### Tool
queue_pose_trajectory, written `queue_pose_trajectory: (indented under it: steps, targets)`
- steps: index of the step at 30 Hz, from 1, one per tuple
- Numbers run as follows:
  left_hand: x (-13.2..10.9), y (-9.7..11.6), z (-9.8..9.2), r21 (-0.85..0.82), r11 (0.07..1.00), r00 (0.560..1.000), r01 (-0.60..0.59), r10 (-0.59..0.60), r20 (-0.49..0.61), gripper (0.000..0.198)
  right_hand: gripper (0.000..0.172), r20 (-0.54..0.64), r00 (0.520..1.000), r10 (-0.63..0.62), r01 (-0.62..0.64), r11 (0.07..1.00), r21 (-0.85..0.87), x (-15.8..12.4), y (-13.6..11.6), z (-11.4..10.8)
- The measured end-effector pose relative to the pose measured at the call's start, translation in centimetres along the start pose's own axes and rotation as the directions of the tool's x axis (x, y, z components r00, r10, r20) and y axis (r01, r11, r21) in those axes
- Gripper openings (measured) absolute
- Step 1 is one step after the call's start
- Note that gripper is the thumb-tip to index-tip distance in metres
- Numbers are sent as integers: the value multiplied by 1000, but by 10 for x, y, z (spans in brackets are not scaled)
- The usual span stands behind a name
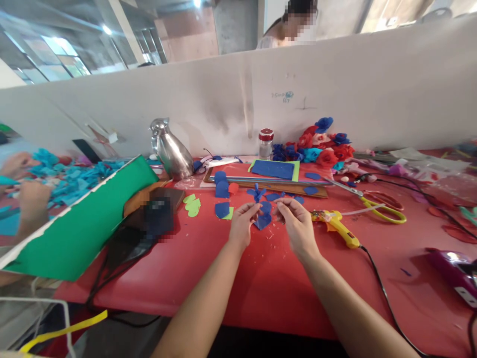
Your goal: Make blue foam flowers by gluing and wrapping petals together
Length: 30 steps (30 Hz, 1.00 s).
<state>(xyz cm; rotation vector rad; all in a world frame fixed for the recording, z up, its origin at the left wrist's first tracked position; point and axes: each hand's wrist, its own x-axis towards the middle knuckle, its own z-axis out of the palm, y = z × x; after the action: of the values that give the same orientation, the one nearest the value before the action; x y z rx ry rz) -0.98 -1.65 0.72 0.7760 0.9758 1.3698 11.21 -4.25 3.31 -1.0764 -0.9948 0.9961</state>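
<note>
A small dark blue paper flower (256, 192) stands upright in my left hand (244, 223), its stem end pinched between thumb and fingertips. My right hand (297, 223) is a little to the right, thumb and forefinger pressed together. Blue paper lies just by those fingertips, but whether they grip a piece is unclear. Between and below the hands, cut blue paper petals (264, 221) lie on the red table (208, 278). More blue petals (222, 189) lie to the left, near green paper petals (193, 206). Beside my right hand rests a yellow glue gun (341, 227).
Scissors (383, 208) lie right of the glue gun, whose black cord trails forward. Behind stand a steel jug (172, 151), a red-lidded jar (266, 144) and a heap of paper flowers (320, 146). A green board (85, 223) divides off another person's hands (33, 194) at left.
</note>
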Motion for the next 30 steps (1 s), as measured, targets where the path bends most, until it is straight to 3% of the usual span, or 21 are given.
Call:
queue_pose_trajectory:
  steps: [5, 22, 27, 30]
  targets:
    - [2, 3, -2, -94, 994, 998, 58, -61, -24, 24, 25, 65, 998, -12, 19, 994, -108, -2, 3, 2]
    - [5, 0, 0, -2, 993, 991, -119, 119, -62, 23, 22, 119, 989, -87, 116, 957, -265, -5, 8, 4]
    - [4, 2, 1, 10, 986, 985, -164, 164, -46, 20, 23, 28, 972, -232, 222, 885, -410, 1, -8, -13]
    - [7, 3, -1, 0, 991, 987, -131, 130, -96, 23, 24, -126, 907, -402, 259, 768, -585, 10, -29, -46]
